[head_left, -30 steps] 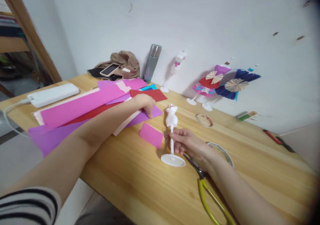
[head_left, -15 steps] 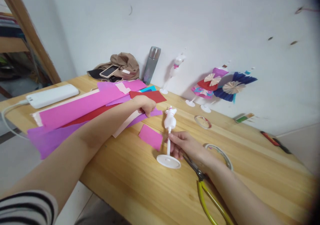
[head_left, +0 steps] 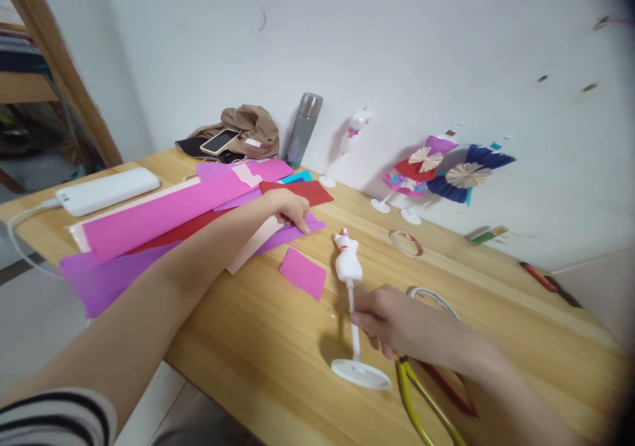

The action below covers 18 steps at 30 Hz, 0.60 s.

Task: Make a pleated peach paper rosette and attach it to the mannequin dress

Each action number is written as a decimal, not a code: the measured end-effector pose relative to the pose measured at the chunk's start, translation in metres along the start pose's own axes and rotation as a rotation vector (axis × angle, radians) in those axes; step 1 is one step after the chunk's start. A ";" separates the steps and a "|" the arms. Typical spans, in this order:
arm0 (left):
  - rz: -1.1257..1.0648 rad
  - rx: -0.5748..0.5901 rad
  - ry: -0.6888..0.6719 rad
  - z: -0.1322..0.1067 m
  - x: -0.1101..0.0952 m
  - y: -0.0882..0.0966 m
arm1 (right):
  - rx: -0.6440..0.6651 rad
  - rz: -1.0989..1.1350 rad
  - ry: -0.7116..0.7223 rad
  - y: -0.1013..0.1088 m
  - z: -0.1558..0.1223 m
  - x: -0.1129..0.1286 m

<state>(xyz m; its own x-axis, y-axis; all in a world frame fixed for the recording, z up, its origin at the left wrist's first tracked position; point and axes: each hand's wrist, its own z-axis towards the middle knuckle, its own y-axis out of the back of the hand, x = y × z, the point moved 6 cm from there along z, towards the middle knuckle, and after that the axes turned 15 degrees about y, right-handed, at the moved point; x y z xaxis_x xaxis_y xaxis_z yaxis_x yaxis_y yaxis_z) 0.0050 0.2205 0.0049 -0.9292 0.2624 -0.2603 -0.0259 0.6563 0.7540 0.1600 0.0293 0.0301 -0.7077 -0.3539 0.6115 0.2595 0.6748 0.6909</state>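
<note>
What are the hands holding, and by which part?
The right hand holds the small white mannequin by its stem; the left hand is at the purple paper, its grip unclear.

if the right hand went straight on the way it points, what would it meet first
Past the white mannequin it grips, the right hand would probably meet the small pink piece lying on the table; the hand's height is hard to judge, so it might pass above.

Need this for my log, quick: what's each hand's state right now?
Left hand: curled at the purple paper; whether it grips cannot be told.
Right hand: closed, holding the white miniature dress form.
</note>
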 end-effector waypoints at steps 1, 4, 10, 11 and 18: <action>-0.017 0.001 0.000 -0.002 0.000 0.000 | 0.010 -0.001 -0.001 -0.001 -0.002 0.001; -0.079 0.027 0.006 -0.013 -0.001 0.005 | -0.016 0.011 -0.003 -0.001 -0.001 0.004; -0.326 -0.439 -0.074 -0.067 0.012 0.064 | -0.099 0.053 -0.020 -0.006 0.015 -0.009; -0.340 -0.528 -0.042 -0.077 0.019 0.074 | -0.108 0.051 -0.027 -0.006 0.018 -0.013; -0.349 -0.583 0.238 -0.097 0.064 0.085 | -0.152 -0.017 -0.053 -0.005 0.023 -0.025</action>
<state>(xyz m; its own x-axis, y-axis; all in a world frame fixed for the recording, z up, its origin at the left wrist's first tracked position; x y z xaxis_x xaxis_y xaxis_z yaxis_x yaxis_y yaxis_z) -0.0925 0.2246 0.1106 -0.8842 -0.0985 -0.4566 -0.4671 0.1719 0.8673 0.1610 0.0500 0.0028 -0.7453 -0.3269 0.5811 0.3412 0.5617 0.7537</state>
